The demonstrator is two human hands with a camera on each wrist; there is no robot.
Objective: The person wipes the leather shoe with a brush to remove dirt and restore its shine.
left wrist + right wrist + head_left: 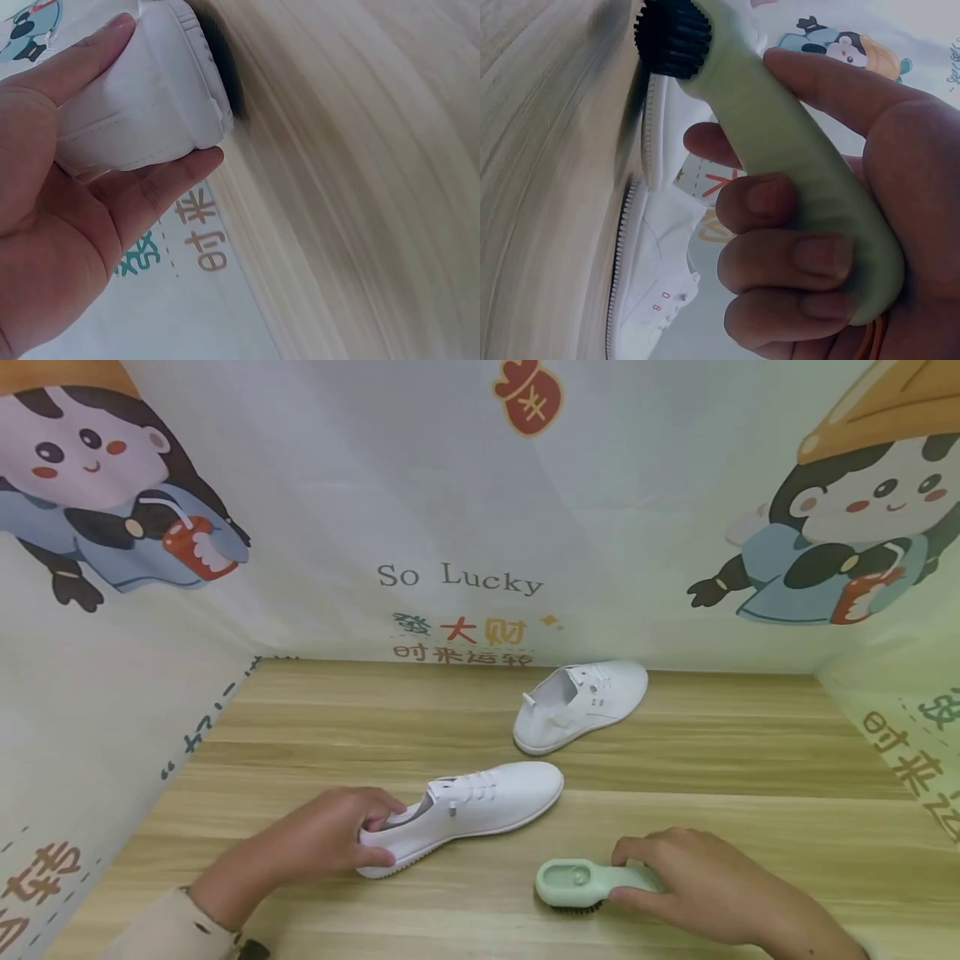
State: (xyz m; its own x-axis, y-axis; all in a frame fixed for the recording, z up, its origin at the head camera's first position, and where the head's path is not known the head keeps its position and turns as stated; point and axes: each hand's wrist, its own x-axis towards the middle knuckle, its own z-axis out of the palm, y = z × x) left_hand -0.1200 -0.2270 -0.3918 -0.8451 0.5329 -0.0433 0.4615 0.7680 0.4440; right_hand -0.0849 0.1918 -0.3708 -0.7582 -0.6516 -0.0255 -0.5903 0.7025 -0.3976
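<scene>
My left hand [341, 831] grips a white lace-up shoe [495, 800] by its heel, some fingers reaching inside the collar. The toe points right and away. In the left wrist view the heel [150, 97] sits between thumb and fingers, just over the wood. My right hand [693, 881] holds a pale green scrub brush [577, 881] by the handle. Its dark bristles [673, 37] face the floor, as the right wrist view shows, with fingers wrapped round the grip. The brush head is to the right of the held shoe, apart from it.
A second white shoe [581, 706] stands farther back, close to the rear wall, toe to the right. Printed white sheets [465, 510] with cartoon figures and lettering form walls at the back and both sides. The wood-grain surface [300, 727] spreads between them.
</scene>
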